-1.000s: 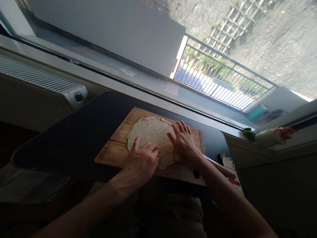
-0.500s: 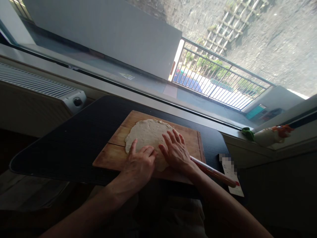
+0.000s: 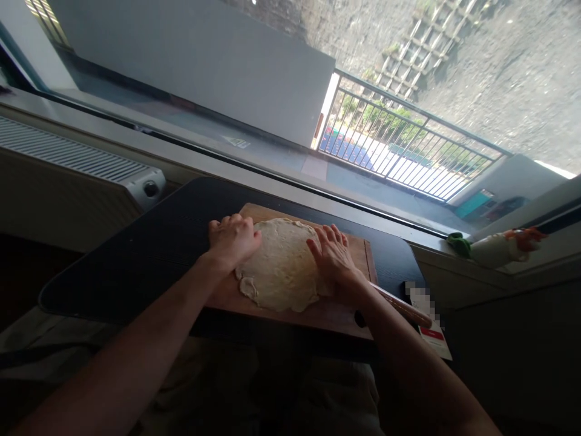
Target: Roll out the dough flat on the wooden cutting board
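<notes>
A flat, rolled-out sheet of dough [image 3: 284, 260] lies on a wooden cutting board [image 3: 358, 315], with a small folded-over flap at its lower left edge. My left hand [image 3: 233, 241] is at the dough's upper left edge with its fingers curled and its thumb by the rim; what sits under those fingers is hidden. On the right side of the dough rests my right hand [image 3: 334, 254], palm down, fingers stretched out and holding nothing. Partly behind my right forearm, a rolling pin [image 3: 403, 307] slants off the board's right side.
The board stands on a dark table [image 3: 131, 266] by a window sill. A radiator [image 3: 91, 157] is at the left. Beyond the rolling pin lies a card or packet [image 3: 436, 339], partly blurred out. A white vase-like object [image 3: 492, 251] with green and orange parts stands on the sill.
My left hand has moved up and left, from the lower part of the dough to its upper left edge. My right hand has shifted slightly right. The lower-left flap now shows.
</notes>
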The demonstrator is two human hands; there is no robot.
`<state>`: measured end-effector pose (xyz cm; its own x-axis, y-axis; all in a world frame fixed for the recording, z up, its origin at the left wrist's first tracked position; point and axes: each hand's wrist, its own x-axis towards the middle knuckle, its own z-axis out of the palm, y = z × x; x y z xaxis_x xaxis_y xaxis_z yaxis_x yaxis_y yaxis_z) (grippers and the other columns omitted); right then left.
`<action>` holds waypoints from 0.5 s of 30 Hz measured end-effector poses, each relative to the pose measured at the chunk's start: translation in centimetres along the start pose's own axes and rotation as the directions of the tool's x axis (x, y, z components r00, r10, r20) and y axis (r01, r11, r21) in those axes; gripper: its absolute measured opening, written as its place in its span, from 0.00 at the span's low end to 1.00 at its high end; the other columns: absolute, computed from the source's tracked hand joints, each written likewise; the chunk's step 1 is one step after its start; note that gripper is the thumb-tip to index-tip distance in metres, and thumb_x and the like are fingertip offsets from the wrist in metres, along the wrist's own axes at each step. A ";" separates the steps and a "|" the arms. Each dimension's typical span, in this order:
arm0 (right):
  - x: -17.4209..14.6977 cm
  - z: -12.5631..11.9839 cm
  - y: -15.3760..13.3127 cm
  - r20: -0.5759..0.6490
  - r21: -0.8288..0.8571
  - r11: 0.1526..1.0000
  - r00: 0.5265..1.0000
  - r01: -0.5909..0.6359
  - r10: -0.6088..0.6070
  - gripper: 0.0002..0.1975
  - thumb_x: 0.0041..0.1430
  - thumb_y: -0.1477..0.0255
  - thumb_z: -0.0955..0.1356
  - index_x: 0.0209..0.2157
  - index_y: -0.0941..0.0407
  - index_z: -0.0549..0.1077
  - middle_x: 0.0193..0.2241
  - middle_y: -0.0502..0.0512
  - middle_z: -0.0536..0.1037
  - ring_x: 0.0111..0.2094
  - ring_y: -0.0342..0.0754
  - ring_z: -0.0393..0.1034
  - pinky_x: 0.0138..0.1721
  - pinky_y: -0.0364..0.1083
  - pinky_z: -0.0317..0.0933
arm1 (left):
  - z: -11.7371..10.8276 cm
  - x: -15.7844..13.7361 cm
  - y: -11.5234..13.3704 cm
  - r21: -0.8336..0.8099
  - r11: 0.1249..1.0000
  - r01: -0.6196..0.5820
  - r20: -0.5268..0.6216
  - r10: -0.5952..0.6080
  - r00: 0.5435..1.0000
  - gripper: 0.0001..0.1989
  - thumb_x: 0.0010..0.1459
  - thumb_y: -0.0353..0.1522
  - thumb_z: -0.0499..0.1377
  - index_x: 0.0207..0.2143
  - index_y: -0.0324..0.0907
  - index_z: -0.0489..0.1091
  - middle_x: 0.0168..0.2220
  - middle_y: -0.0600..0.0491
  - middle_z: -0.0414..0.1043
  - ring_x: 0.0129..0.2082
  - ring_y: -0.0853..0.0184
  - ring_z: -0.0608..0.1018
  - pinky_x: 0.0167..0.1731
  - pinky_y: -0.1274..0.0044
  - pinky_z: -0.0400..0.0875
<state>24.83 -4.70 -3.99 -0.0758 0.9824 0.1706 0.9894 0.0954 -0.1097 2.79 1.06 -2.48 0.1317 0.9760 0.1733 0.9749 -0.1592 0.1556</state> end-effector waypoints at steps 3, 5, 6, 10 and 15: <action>0.1 0.1 0.0 -0.002 0.019 0.999 0.999 0.049 -0.049 0.29 0.66 0.54 0.50 0.60 0.54 0.58 0.61 0.58 0.58 0.64 0.56 0.42 0.60 0.59 0.41 | 0.3 3.5 0.4 -0.035 0.997 0.063 0.123 -0.058 0.991 0.21 0.55 0.42 0.50 0.37 0.37 0.73 0.44 0.37 0.72 0.45 0.48 0.73 0.44 0.60 0.62; 0.1 0.1 0.1 -0.045 -0.005 0.995 0.994 0.101 -0.101 0.28 0.66 0.54 0.51 0.60 0.53 0.59 0.62 0.57 0.57 0.65 0.56 0.39 0.61 0.59 0.39 | 0.3 4.8 1.0 -0.062 0.997 0.049 0.172 -0.038 0.984 0.21 0.53 0.44 0.52 0.37 0.37 0.73 0.45 0.36 0.72 0.47 0.47 0.72 0.45 0.60 0.62; 0.1 0.1 0.1 -0.057 -0.016 0.996 0.994 0.093 -0.094 0.28 0.66 0.54 0.52 0.60 0.53 0.59 0.62 0.57 0.57 0.65 0.56 0.39 0.61 0.59 0.38 | 0.3 5.2 1.2 -0.072 0.997 0.031 0.181 -0.017 0.983 0.21 0.52 0.44 0.53 0.37 0.37 0.73 0.46 0.36 0.72 0.47 0.47 0.72 0.45 0.61 0.62; 0.1 0.1 0.4 -0.015 0.014 0.999 0.999 -0.034 0.035 0.27 0.66 0.55 0.51 0.60 0.54 0.59 0.60 0.59 0.59 0.64 0.56 0.43 0.60 0.59 0.43 | 0.1 5.8 1.4 -0.246 0.968 -0.052 0.207 0.104 0.973 0.17 0.49 0.42 0.55 0.33 0.39 0.74 0.40 0.42 0.75 0.42 0.54 0.75 0.40 0.70 0.66; -0.2 0.0 0.2 -0.050 -0.005 0.996 0.994 0.092 -0.092 0.26 0.66 0.56 0.52 0.60 0.52 0.58 0.62 0.56 0.57 0.65 0.55 0.37 0.61 0.58 0.37 | 0.7 5.9 0.5 -0.568 0.821 0.058 0.223 0.086 0.971 0.21 0.49 0.47 0.55 0.34 0.39 0.74 0.31 0.50 0.76 0.33 0.61 0.77 0.29 0.77 0.66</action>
<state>25.02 -4.92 -4.01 -0.1607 0.9600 0.2292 0.9788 0.1849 -0.0884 4.15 6.86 -2.07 0.2520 0.9671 -0.0356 0.7059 -0.1586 0.6903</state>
